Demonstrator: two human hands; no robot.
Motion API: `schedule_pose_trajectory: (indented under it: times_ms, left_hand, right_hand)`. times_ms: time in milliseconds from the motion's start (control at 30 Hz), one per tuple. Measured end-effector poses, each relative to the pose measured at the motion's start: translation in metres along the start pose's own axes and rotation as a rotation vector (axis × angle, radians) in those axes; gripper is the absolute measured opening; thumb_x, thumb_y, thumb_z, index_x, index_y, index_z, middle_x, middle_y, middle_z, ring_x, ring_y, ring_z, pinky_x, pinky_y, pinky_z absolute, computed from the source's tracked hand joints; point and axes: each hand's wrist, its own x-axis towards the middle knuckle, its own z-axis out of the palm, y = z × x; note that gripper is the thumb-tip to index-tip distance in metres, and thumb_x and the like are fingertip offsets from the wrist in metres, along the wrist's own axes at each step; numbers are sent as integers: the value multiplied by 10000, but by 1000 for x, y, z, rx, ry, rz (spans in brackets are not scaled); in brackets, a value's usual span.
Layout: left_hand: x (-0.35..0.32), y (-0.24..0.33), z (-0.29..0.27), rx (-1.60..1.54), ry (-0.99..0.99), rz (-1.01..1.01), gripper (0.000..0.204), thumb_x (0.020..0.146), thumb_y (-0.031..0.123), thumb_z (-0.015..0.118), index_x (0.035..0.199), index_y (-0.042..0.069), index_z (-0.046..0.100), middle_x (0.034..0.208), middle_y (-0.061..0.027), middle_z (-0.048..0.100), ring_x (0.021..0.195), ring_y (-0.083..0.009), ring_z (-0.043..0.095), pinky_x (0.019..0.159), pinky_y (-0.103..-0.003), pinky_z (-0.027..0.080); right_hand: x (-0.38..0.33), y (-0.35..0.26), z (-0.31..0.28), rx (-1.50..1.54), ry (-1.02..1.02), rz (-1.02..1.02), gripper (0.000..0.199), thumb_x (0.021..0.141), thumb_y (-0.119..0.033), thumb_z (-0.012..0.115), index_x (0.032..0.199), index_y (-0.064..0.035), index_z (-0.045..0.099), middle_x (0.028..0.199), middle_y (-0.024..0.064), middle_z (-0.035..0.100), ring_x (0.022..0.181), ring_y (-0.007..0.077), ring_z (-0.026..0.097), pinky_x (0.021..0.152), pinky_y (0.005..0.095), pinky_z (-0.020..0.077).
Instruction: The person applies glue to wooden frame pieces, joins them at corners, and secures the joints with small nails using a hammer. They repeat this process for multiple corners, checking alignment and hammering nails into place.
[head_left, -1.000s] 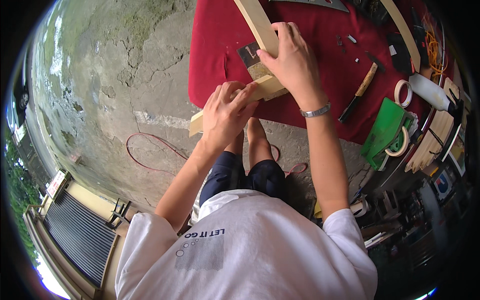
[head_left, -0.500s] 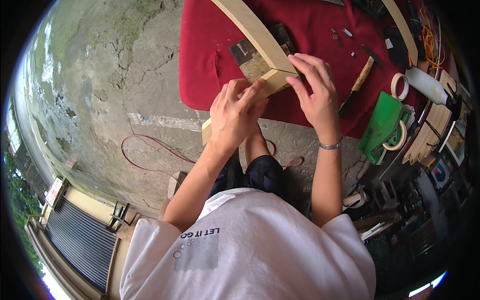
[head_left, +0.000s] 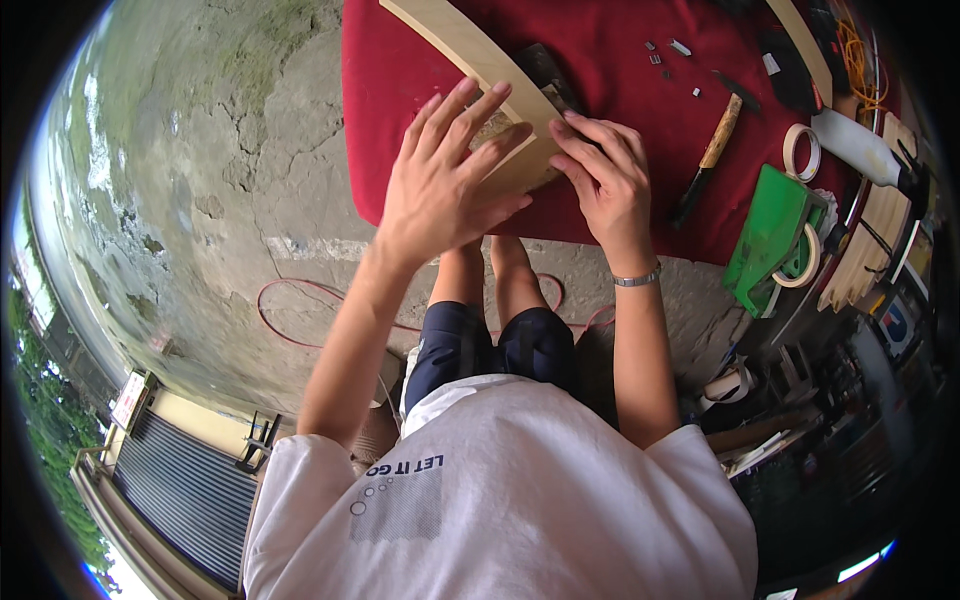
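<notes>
Over red cloth, right hand touching slat, left hand splayed

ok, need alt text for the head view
A person's right hand touches the near end of a pale wooden strip over a red cloth; the left hand is spread open. A hammer and a green tape dispenser lie to the right.

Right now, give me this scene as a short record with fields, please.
Workpiece: long pale wooden strip, meeting a second pale wooden strip at an angle
Left hand: open, fingers spread over the strips; contact unclear
Right hand: fingertips at the corner where the strips meet; grip unclear
Surface: deep red cloth
Nearby tool: hammer with wooden handle, lying right of the right hand
</notes>
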Motion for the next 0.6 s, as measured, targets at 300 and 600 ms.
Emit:
schedule_pose_trajectory:
  times_ms: [300, 600]
  left_hand:
    - [33, -47, 4, -125, -259, 310, 591, 649, 373, 888, 1137, 141, 647, 1528, -42, 499, 1495, -289, 351, 1217, -571, 263]
    - [34, -50, 5, -207, -238, 278, 598, 625, 351, 893, 1118, 130, 636, 1531, -51, 510, 1477, -290, 389, 1204, -581, 275]
  right_hand:
    - [1, 4, 5, 17, 38, -33, 419, 749, -90, 823, 1160, -138, 758, 1247, -26, 690, 1011, 219, 617, 896, 355, 516]
    - [4, 11, 1, 31, 9, -91, 434, 746, -128, 821, 1174, -127, 753, 1255, -29, 697, 988, 210, 616, 885, 340, 520]
